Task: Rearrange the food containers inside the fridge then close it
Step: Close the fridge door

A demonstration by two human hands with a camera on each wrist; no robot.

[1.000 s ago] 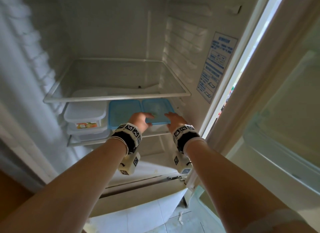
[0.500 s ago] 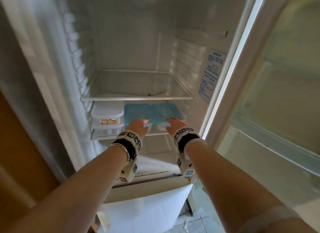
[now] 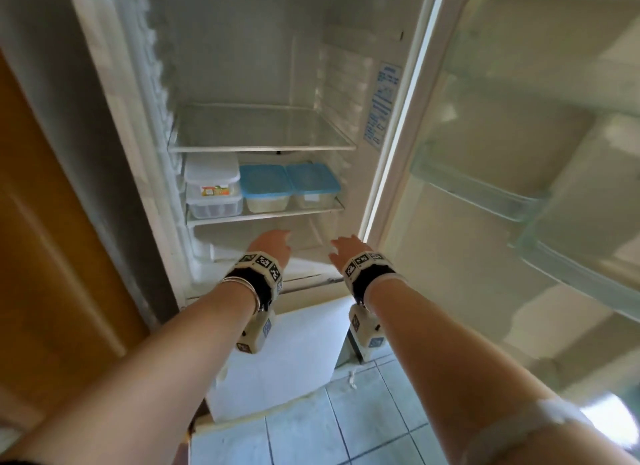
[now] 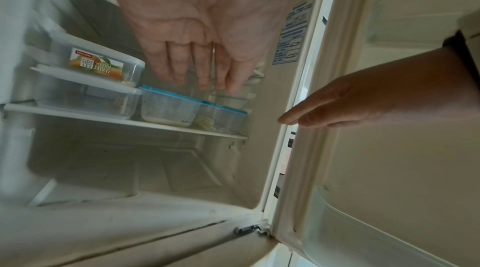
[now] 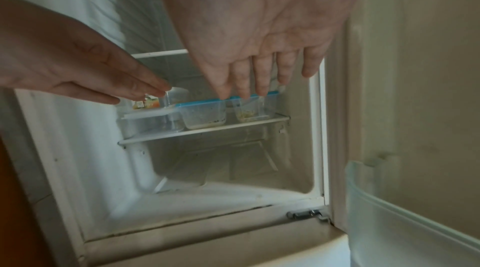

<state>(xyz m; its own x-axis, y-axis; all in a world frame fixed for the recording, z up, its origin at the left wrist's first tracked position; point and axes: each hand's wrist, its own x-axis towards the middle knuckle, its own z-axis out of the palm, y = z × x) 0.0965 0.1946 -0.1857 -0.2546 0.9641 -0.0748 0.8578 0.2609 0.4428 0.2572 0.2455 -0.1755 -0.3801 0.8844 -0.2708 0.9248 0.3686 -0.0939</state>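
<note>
Head view: containers [image 3: 263, 187] sit arranged on the shelf [image 3: 266, 215]; left hand [image 3: 272, 248] and right hand [image 3: 348, 250], each grip wide and empty, should swing the door [image 3: 519, 187] closed next.

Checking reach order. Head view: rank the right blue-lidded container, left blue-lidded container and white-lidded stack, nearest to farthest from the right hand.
1. Right blue-lidded container, above the right hand.
2. Left blue-lidded container, mid-shelf.
3. White-lidded stack, far left.
</note>
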